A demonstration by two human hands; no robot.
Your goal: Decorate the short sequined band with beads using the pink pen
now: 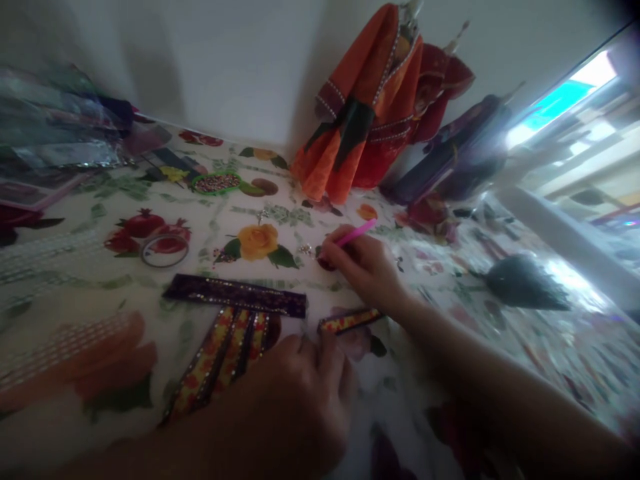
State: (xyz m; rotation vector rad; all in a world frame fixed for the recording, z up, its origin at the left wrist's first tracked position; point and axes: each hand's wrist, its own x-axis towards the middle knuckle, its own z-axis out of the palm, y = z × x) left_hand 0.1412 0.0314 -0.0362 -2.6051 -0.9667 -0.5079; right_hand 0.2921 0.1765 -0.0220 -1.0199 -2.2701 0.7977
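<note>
My right hand (367, 270) is closed round a slim pink pen-like stick (356, 232). Its lower end points at the tablecloth beside a small cluster of shiny beads (306, 249). My left hand (313, 387) rests lower down with fingers curled together; whatever they pinch is hidden. Just beyond it lies a dark purple fabric band (235, 295) edged with shiny dots. Several yellow-and-red patterned strips (220, 357) run from the band toward me, partly covered by my left forearm. A short patterned strip (350, 321) lies between my two hands.
A green dish of small beads (217, 183) and a clear round ring or lid (165, 251) sit on the flowered tablecloth (215, 220). Orange and red doll-like garments (370, 113) stand against the wall. Plastic-wrapped items (60, 127) are piled at left; a dark bundle (525, 280) lies right.
</note>
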